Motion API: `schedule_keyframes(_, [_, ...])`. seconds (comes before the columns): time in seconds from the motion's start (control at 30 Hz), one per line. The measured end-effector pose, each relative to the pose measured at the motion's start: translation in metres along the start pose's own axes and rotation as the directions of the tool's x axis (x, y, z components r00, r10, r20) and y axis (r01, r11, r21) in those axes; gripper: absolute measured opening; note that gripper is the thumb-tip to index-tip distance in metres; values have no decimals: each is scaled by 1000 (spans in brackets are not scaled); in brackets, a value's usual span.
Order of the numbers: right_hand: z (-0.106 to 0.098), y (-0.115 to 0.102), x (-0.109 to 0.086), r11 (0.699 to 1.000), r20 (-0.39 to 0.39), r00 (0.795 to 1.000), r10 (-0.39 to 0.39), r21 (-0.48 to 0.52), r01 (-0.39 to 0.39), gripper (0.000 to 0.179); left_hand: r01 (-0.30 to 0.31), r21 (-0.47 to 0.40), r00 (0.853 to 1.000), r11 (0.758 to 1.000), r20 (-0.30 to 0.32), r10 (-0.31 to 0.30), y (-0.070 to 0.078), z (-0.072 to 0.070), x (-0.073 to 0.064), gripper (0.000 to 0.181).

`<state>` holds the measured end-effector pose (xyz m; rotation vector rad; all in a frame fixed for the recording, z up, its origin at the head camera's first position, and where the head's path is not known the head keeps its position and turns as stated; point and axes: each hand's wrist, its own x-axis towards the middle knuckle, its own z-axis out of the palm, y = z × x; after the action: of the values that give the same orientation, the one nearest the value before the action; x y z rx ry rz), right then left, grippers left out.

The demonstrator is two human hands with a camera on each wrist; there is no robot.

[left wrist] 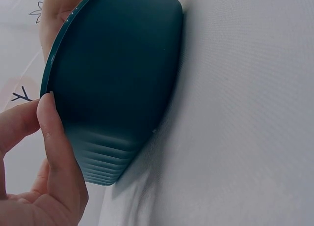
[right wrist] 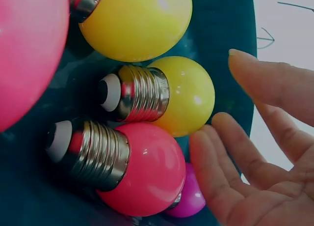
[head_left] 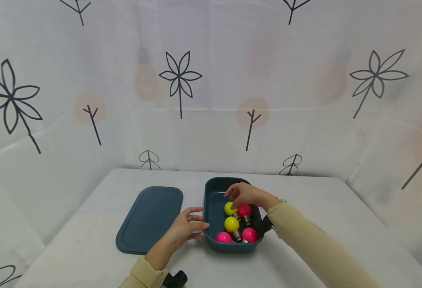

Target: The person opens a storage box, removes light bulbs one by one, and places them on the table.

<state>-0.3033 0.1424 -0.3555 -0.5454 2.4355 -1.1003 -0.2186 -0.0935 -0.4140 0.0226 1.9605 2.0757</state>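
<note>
A dark teal container (head_left: 214, 247) holds several round light bulbs with metal screw bases. Two are yellow, one yellow bulb (head_left: 231, 224) nearer the front; beside them lie a red-pink bulb (head_left: 245, 210) and other pink ones. A small magenta bulb (right wrist: 189, 196) shows in the right wrist view, partly hidden behind the red-pink bulb. My left hand (head_left: 185, 227) is at the container's left side, pinching its rim between thumb and finger. Over the container's far half, my right hand (head_left: 248, 195) reaches in from the right with fingers extended and nothing held, fingertips close beside the yellow and red-pink bulbs.
Left of the container, a flat teal lid (head_left: 149, 220) lies on the white table (head_left: 95, 244). A patterned white cloth (head_left: 211, 132) hangs behind the table and along both sides.
</note>
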Motion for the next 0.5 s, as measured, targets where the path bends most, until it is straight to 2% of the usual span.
schedule_keyframes(0.2, [4,-1,4,998,46,998,53,-19,-52,35,5,5,1000,1000,-9,-5,1,0,-1,64])
schedule_keyframes(0.5, [16,-2,10,998,159,986,58,-49,-50,33,12,11,1000,1000,-18,-12,3,2,-1,61])
